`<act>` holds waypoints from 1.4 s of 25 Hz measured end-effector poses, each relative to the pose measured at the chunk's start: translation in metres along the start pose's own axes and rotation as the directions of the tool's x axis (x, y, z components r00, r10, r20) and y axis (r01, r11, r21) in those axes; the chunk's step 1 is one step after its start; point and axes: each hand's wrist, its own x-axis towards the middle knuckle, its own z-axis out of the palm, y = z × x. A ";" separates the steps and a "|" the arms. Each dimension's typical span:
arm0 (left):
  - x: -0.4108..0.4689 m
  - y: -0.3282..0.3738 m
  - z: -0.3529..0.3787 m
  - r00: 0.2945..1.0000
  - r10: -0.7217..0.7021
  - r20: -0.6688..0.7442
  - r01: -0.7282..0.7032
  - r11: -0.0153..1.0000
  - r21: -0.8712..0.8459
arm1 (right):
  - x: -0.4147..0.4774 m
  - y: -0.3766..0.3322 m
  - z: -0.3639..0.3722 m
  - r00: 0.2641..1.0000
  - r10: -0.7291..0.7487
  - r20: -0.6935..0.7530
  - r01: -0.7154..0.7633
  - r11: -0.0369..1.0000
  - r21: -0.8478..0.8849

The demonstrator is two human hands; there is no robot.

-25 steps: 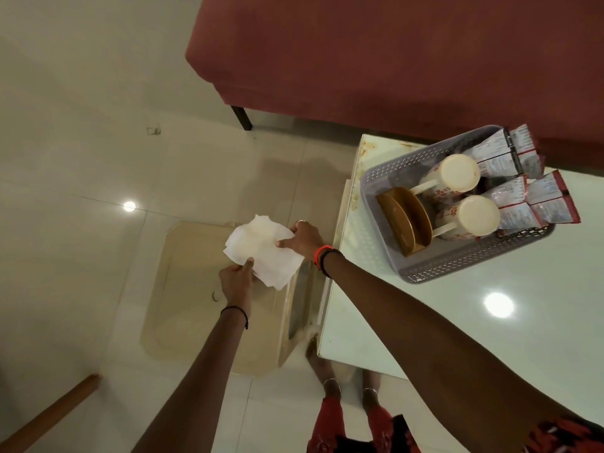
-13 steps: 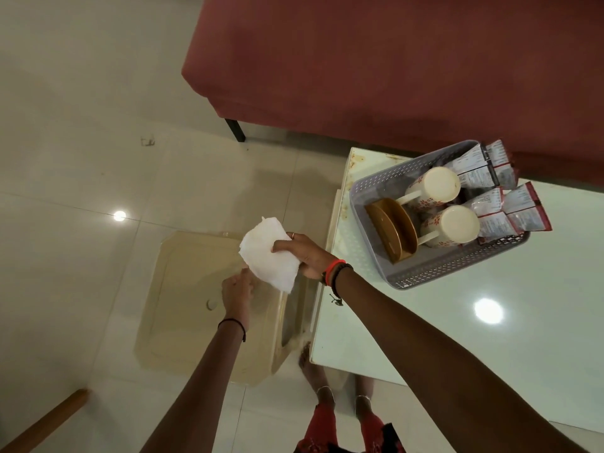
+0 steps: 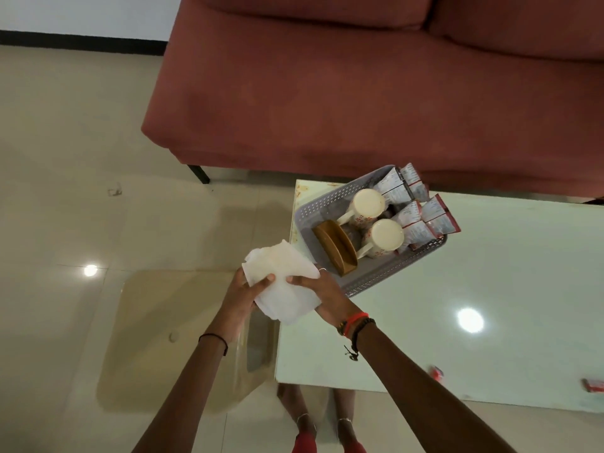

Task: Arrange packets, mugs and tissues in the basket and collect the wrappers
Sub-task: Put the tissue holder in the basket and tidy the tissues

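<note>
Both hands hold a stack of white tissues (image 3: 283,282) just off the table's left edge. My left hand (image 3: 240,297) grips its left side and my right hand (image 3: 322,297) its right side. Close behind them, a grey perforated basket (image 3: 376,279) stands on the white table (image 3: 457,338). Inside it are two cream mugs (image 3: 385,235) turned upside down, a brown holder (image 3: 336,246) and several red and white packets (image 3: 421,212) leaning at the far right end. Two red wrappers (image 3: 593,384) lie near the table's front right edge.
A red sofa (image 3: 359,93) stands behind the table. A beige plastic bin lid or low stool (image 3: 170,338) sits on the tiled floor to the left of the table. My bare feet (image 3: 313,416) show under the table's front edge.
Both hands have carried the tissues to the right, towards the basket, and now hold the stack between them. The view has tilted up, showing more of the sofa.
</note>
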 end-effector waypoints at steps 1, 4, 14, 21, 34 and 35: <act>0.000 0.006 0.009 1.000 0.001 0.022 -0.003 0.997 0.071 | -0.009 -0.004 -0.011 1.000 -0.014 -0.008 0.015 1.000 0.021; -0.001 0.022 0.037 1.000 0.004 -0.008 -0.002 0.968 0.249 | -0.032 -0.013 -0.041 0.995 -0.084 0.058 0.081 0.995 0.061; -0.013 0.033 0.100 0.938 0.005 0.346 -0.186 0.851 0.492 | -0.091 -0.017 -0.094 0.948 -0.224 -0.224 0.145 0.936 -0.320; -0.003 0.044 0.130 0.940 0.003 0.342 -0.310 0.435 0.845 | -0.118 -0.014 -0.097 0.842 -0.320 -0.434 -0.006 0.800 -0.600; 0.007 0.069 0.132 0.924 -0.200 0.326 -0.124 0.649 0.751 | -0.121 -0.027 -0.119 0.945 -0.031 -0.327 -0.046 0.973 -0.226; 0.008 0.066 0.131 0.929 -0.205 0.307 -0.087 0.687 0.721 | -0.119 -0.026 -0.118 0.957 0.017 -0.289 -0.039 0.997 -0.072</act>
